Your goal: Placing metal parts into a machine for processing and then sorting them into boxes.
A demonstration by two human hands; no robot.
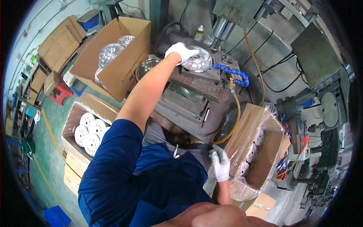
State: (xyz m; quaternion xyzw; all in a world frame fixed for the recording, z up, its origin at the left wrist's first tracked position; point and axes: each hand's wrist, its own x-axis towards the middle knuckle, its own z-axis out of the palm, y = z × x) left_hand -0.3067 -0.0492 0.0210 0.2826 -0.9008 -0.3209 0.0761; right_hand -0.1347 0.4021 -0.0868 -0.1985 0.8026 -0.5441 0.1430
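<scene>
My left hand [180, 53], in a white glove, reaches out over the machine table. Its fingers close on the left side of a shiny silver spoked metal wheel [199, 60], which lies on a raised block [202, 75] under the press spindle [222, 33]. My right hand [220, 164], also gloved in white, is low beside my lap at the table's near edge. Its fingers are curled; what they hold, if anything, is hidden. A jointed blue coolant hose [236, 72] points at the wheel from the right. A round metal dish [146, 68] sits left of the block.
An open carton [130, 60] with shiny metal wheels stands at the far left. Nearer, a plastic-lined box [72, 113] holds several white discs; another lined box [270, 166] with discs stands at right. A spray can [199, 33] is behind the wheel. A yellow hose [237, 113] curves along the table's right.
</scene>
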